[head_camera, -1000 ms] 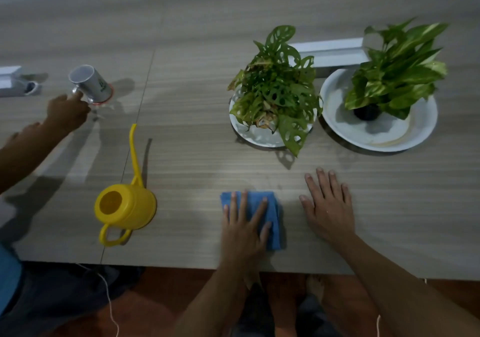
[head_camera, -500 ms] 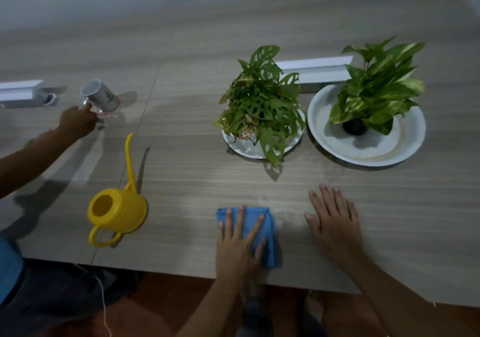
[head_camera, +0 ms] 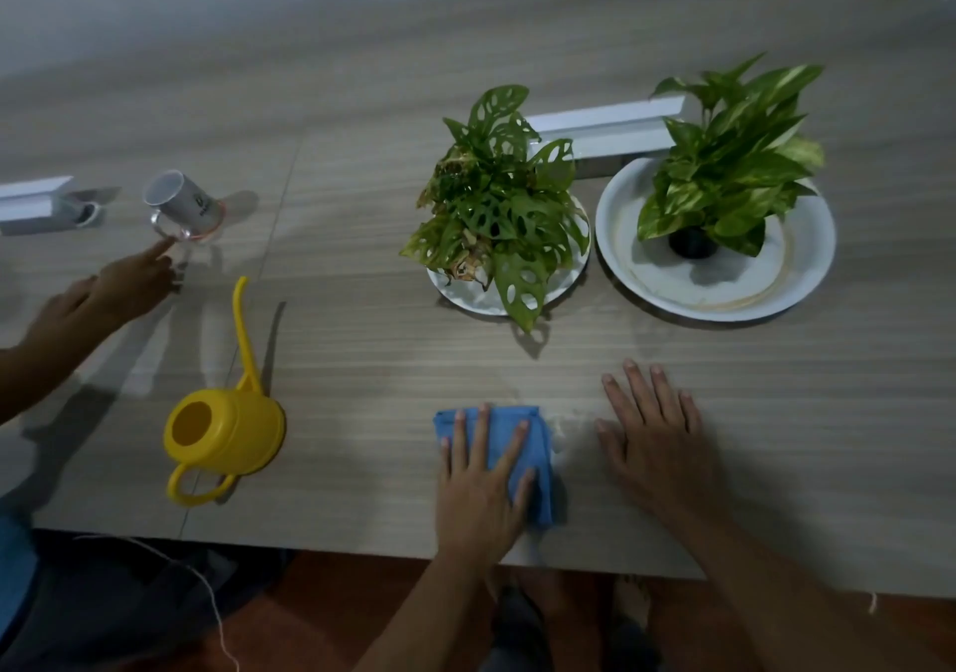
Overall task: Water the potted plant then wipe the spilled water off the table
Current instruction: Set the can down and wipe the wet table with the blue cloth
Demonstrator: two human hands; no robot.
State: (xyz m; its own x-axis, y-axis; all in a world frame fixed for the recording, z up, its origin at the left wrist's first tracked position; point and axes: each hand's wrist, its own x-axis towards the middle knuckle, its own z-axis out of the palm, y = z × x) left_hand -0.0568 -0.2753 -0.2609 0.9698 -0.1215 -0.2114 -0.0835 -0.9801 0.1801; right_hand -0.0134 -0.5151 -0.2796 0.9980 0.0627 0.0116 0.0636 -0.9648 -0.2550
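Note:
My left hand (head_camera: 478, 485) presses flat on a folded blue cloth (head_camera: 542, 459) near the table's front edge, fingers spread over it. Just right of the cloth, a faint wet patch (head_camera: 569, 425) shows on the wood. My right hand (head_camera: 657, 443) lies open and flat on the table to the right of that patch, holding nothing. A potted plant with holed leaves (head_camera: 502, 205) stands on a white plate (head_camera: 465, 293) beyond the cloth. The yellow watering can (head_camera: 227, 433) stands upright at the left, spout pointing away.
A second leafy plant (head_camera: 729, 164) sits in a wide white dish (head_camera: 724, 293) at the right. Long white boxes (head_camera: 600, 133) lie behind the plants and at far left. Another person's hand (head_camera: 124, 283) reaches to a tilted grey mug (head_camera: 183, 200).
My view has shifted, so everything sits lower in frame. The other person's hand has slid back from the mug, with one finger at its base. My hands stay where they were.

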